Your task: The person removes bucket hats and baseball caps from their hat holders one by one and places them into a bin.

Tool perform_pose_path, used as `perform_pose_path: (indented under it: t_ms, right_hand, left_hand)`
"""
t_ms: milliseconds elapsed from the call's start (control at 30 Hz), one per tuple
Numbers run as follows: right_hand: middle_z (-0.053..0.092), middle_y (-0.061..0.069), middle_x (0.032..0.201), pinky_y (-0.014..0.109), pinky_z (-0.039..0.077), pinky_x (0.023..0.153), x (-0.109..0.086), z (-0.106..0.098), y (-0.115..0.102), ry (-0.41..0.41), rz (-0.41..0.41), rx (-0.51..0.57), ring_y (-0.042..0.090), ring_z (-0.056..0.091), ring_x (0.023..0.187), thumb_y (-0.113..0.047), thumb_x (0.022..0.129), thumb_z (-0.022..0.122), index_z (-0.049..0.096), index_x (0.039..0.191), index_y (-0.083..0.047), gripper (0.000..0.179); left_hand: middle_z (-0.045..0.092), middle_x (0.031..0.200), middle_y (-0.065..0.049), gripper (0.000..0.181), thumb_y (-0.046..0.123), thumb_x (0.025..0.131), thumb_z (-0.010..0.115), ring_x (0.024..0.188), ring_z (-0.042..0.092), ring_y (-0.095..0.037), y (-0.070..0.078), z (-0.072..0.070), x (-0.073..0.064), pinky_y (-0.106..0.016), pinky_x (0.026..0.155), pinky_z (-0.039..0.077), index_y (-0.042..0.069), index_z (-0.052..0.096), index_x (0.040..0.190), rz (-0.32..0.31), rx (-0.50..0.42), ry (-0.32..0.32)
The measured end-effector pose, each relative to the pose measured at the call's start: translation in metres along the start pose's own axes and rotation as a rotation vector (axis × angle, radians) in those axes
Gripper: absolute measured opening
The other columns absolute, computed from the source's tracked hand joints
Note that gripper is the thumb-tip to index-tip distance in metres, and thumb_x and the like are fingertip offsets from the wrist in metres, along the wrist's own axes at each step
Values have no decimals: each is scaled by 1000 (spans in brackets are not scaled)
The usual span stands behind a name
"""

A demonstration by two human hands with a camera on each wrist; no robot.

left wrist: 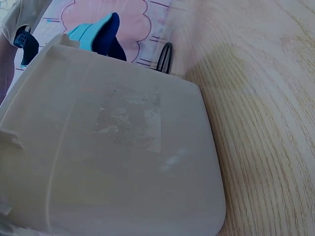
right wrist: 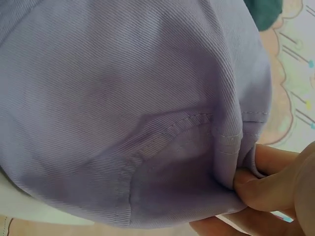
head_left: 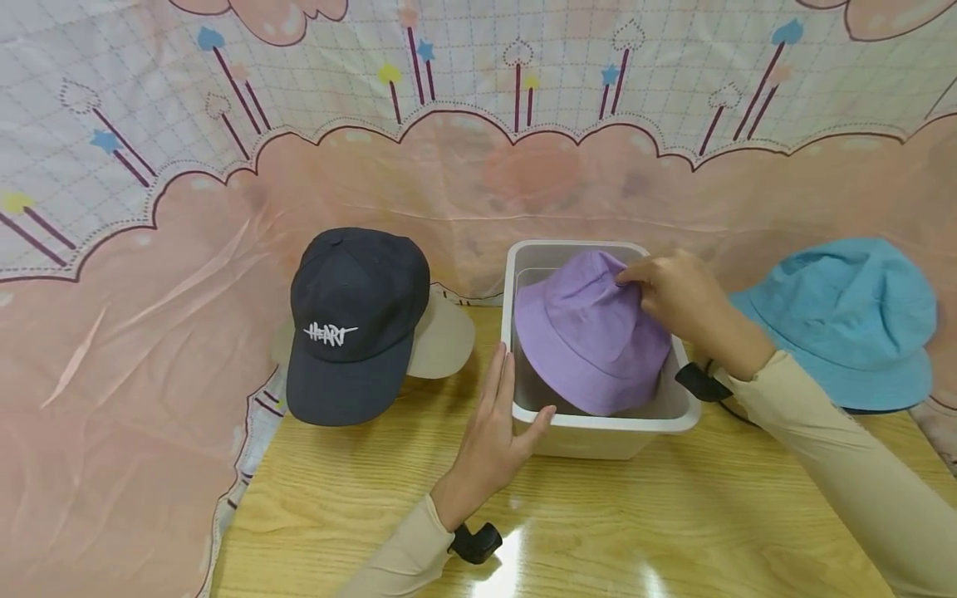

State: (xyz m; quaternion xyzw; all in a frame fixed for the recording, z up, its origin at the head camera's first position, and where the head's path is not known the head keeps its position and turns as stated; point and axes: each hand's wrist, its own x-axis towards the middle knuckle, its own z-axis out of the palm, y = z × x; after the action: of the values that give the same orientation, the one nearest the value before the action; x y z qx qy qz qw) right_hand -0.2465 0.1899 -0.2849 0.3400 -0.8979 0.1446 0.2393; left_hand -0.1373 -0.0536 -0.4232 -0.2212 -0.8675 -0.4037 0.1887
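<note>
A purple bucket hat [head_left: 591, 324] lies tilted inside a white plastic bin [head_left: 598, 423], its brim toward the bin's front. My right hand [head_left: 676, 299] pinches a fold of the hat's crown near the back right; the right wrist view shows the thumb [right wrist: 256, 189] and fingers gathered on the purple cloth. At the bin's front left corner my left hand [head_left: 489, 436] rests with straight fingers along the rim, thumb spread over the front edge. Only the bin's outer wall [left wrist: 123, 137] appears in the left wrist view, with that hand out of sight.
Left of the bin sits a dark cap [head_left: 359, 324] with white lettering, overlapping a beige cap [head_left: 444, 336]. A light blue bucket hat [head_left: 852, 316] stands to the right, partly behind the right forearm. Patterned cloth [head_left: 463, 191] hangs behind the wooden table [head_left: 359, 507].
</note>
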Motion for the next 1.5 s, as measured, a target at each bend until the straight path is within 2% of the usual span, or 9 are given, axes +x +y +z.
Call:
perform_pose_path:
  t_ms: [233,433,567,900,1100,1167,1267,1400,1500]
  right_hand:
    - [72,9,82,45,48,60,1,11,-1,-88,17,-68,34,65,75,16,64,53,75,84,-3,36]
    - [72,12,88,43,49,61,3,18,-3,-156,53,-92,33,65,79,17,64,51,76,86,-2,39]
    - [71,13,85,44,46,60,4,20,-3,-199,80,-110,35,63,78,17,65,51,76,87,-3,39]
    - [71,14,86,45,51,75,9,35,-8,-303,50,34,35,65,86,22,64,49,74,84,2,38]
    - [71,12,82,42,53,72,8,52,-8,-320,-32,131,33,66,82,24,63,51,74,81,2,36]
    - [71,13,84,40,53,70,7,58,-8,-347,-39,174,30,67,80,24,65,52,74,83,3,36]
    - [70,15,90,38,51,67,6,64,-11,-439,-29,220,27,63,78,22,68,59,72,94,3,35]
    - [63,22,110,46,48,82,3,69,-17,-574,-13,197,36,59,97,16,69,67,65,113,3,46]
    - [55,28,121,54,42,93,1,71,-19,-614,1,174,46,51,114,17,68,65,61,120,3,53]
  left_hand:
    - [7,157,-16,82,47,95,49,143,10,-23,0,1,0,-44,109,24,-7,17,147,8,3,4]
    - [7,157,-16,82,47,95,49,143,10,-23,0,1,0,-44,109,24,-6,16,148,-2,-5,4]
    - [7,157,-16,82,47,95,49,143,10,-23,0,1,-1,-44,109,24,-6,16,148,-9,-7,2]
    - [6,157,-15,82,46,95,49,143,10,-23,-1,1,-1,-44,109,25,-5,15,148,-1,-4,2]
    - [6,157,-16,82,46,95,50,143,10,-23,-3,1,-2,-44,109,25,-6,15,148,-5,-6,1]
    - [6,157,-16,82,46,95,50,143,10,-24,-4,0,-2,-43,109,25,-6,15,148,-4,-5,3]
    - [6,157,-17,82,46,95,49,143,11,-24,-5,0,-3,-44,109,25,-6,15,148,-2,-5,4]
    - [6,157,-17,82,47,95,48,143,11,-25,-5,0,-3,-44,108,26,-6,15,148,1,-2,-1]
    - [6,157,-17,82,47,95,48,142,12,-25,-5,1,-3,-44,108,27,-6,15,148,3,-3,-2]
